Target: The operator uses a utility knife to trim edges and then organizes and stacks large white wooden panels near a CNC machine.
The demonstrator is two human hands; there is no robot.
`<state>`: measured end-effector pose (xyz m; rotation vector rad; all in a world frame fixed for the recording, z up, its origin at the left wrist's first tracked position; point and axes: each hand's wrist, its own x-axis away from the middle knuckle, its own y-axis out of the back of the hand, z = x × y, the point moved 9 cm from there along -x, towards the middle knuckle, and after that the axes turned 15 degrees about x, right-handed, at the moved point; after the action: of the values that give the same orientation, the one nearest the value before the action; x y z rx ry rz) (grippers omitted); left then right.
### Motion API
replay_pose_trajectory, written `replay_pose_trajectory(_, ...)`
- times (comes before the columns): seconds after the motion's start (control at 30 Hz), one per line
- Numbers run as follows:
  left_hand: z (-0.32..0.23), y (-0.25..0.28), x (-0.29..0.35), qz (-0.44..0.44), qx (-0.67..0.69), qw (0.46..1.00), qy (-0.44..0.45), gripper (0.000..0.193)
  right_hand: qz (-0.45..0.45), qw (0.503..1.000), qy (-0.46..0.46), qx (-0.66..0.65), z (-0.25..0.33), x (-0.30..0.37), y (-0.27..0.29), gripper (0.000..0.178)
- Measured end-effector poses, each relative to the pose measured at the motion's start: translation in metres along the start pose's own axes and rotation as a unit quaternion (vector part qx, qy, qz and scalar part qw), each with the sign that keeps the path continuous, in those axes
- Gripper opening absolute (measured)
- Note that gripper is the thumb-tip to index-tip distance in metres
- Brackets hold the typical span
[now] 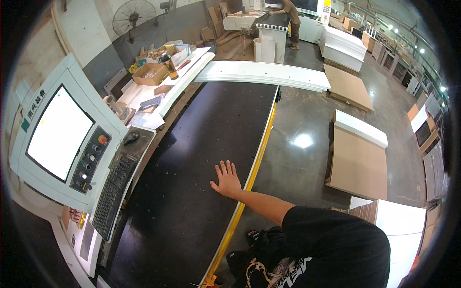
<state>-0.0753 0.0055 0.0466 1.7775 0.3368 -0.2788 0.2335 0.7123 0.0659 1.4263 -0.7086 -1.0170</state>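
Note:
My right hand (228, 185) rests palm down with its fingers spread on a long black conveyor bed (211, 125), close to the right edge. Nothing is in it. Small pale specks are scattered over the dark surface. Along that side runs a yellow rail (261, 156), and my bare forearm crosses it. Several long white panels (259, 73) lie stacked across the bed's far end. My left hand does not show.
To the left stands a control console (60, 137) with a lit screen, a keyboard (114, 194) and a mouse (130, 138). Behind it, a cluttered side table holds a cardboard box (150, 74) and a bottle (169, 67). Brown boards (360, 163) lie right. A person (292, 21) stands far off.

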Motion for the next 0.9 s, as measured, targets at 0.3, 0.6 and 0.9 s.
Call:
replay_pose_trajectory(0.3, -0.009, 0.008, 0.000, -0.023, -0.009, 0.999, -0.033, 0.074, -0.003, 1.000, 0.004, -0.005, 0.000, 0.001, 0.003, 0.085)
replay_pose_trajectory(0.6, -0.012, 0.014, 0.005, -0.076, -0.019, 0.994, -0.077, 0.072, 0.033, 0.999, -0.001, 0.023, 0.004, 0.003, 0.004, 0.086)
replay_pose_trajectory(0.9, -0.002, 0.011, 0.003, -0.018, 0.008, 1.000, -0.008, 0.073, 0.068, 0.996, -0.015, 0.056, 0.007, 0.007, 0.000, 0.084)
